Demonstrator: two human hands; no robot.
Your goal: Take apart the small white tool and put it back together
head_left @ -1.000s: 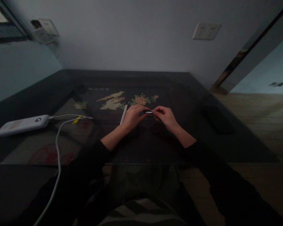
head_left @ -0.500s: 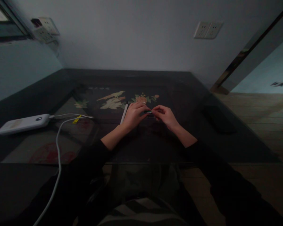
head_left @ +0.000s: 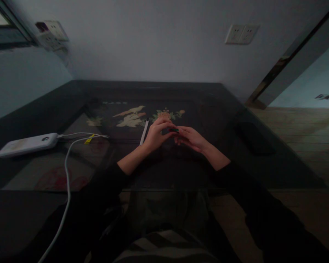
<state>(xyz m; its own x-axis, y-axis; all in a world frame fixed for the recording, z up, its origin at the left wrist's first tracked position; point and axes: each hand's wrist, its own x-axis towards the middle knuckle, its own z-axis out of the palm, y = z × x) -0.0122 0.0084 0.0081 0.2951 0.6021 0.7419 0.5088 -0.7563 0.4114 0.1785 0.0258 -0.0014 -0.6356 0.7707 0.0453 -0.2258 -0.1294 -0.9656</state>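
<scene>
Over the middle of the dark table (head_left: 164, 168), my left hand (head_left: 158, 134) pinches a small dark object (head_left: 174, 130) between thumb and fingers. Its kind is too dim and too covered to make out. My right hand (head_left: 191, 138) comes up against the same object from the right, its fingers stretched out and held close together, palm turned inward. A thin white stick-like item with a dark tip (head_left: 144, 132) lies on the table just left of my left hand, partly hidden by the wrist.
A white power bank (head_left: 27, 144) lies at the left, with a white cable (head_left: 68, 171) bearing a yellow tag (head_left: 89, 138). A dark flat object (head_left: 254, 138) rests at the right. Wall sockets (head_left: 241, 34) are behind the table, which shows a bird-and-flower picture (head_left: 131, 116).
My right hand has gone from a fingertip pinch at the small object to straighter fingers with the palm turned inward. My left hand keeps its hold, nearly in place.
</scene>
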